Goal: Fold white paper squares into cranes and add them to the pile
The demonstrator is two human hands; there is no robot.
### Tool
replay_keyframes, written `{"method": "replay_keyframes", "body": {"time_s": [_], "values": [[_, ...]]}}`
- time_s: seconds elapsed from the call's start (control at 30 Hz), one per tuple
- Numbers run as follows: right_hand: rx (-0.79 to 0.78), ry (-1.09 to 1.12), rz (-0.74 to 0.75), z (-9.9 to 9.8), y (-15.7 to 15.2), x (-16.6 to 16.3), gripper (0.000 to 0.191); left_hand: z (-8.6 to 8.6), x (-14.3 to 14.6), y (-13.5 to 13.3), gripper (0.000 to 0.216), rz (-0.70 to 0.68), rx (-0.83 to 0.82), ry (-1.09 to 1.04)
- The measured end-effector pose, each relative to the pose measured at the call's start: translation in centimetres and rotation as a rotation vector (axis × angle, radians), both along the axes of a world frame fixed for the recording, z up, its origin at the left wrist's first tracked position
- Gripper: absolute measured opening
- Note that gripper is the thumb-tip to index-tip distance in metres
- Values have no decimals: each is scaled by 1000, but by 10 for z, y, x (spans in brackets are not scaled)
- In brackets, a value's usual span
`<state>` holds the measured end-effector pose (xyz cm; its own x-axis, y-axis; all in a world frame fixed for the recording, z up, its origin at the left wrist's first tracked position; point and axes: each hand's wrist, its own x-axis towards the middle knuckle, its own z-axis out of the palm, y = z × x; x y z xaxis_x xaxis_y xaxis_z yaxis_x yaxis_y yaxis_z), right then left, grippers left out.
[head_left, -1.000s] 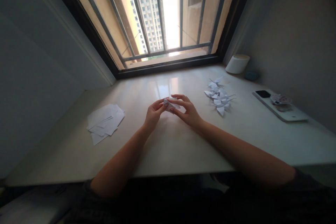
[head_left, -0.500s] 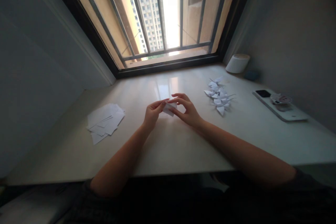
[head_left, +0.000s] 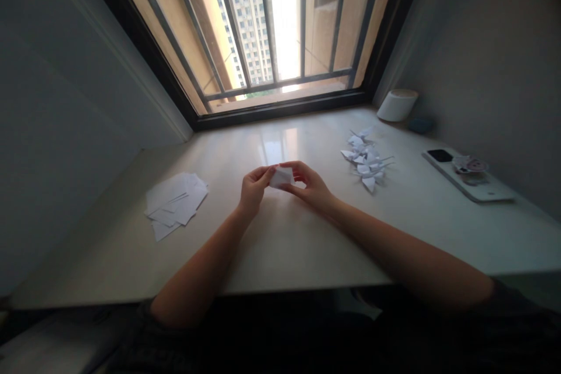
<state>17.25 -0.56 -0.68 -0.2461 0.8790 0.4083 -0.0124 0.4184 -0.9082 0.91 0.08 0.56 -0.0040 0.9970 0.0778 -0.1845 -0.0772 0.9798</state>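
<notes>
A small folded piece of white paper (head_left: 281,177) is held between both hands, just above the middle of the pale tabletop (head_left: 298,245). My left hand (head_left: 255,188) pinches its left side, thumb on the near face. At its right side my right hand (head_left: 312,184) has the thumb along the lower edge and the fingers curved behind and over the top. Parts of the fingers behind the paper are hidden. To the left lies a loose stack of white paper sheets (head_left: 175,201). On the right is a pile of folded paper cranes (head_left: 367,160), with thin pointed ends sticking out.
A phone (head_left: 486,191) with a round grip on its back lies at the right by the wall. A white cylindrical object (head_left: 397,106) stands in the far right corner, beside a small dark blue item (head_left: 421,124). A barred window (head_left: 280,108) rises behind the table.
The folded paper has turned so its face shows more squarely. My right fingers have come down from above it and curled behind its right side. My left hand has barely moved.
</notes>
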Motion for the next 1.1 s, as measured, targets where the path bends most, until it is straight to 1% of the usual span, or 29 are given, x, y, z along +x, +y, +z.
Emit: {"method": "replay_keyframes", "body": {"time_s": [0.1, 0.17, 0.33, 0.43, 0.6, 0.7, 0.8, 0.93, 1.1], "values": [[-69, 68, -21, -3, 1, -1, 54, 1, 0, 0, 30, -2, -35, -26], [-116, 128, -20, -3, 2, -1, 55, 1, 1, -1, 30, -9, -30, -20], [-206, 252, -53, 0, 5, 0, 46, 0, 0, 1, 28, -7, 16, 50], [-232, 258, -102, 1, 6, 1, 41, -1, 0, 0, 34, -60, 13, 117], [-196, 129, -193, 0, 7, 5, 36, -2, 1, -3, 38, -148, 13, 193], [-163, 88, -217, -1, 8, 5, 40, -3, 2, -4, 38, -122, 34, 214], [-142, 93, -241, -1, 7, 4, 44, -3, 2, -4, 37, -76, 57, 218], [-139, 103, -262, -2, 6, 3, 39, -3, 2, -3, 33, -83, 55, 200], [-113, 49, -295, -1, 5, 3, 36, -2, 3, -4, 34, -94, 54, 180]]}}
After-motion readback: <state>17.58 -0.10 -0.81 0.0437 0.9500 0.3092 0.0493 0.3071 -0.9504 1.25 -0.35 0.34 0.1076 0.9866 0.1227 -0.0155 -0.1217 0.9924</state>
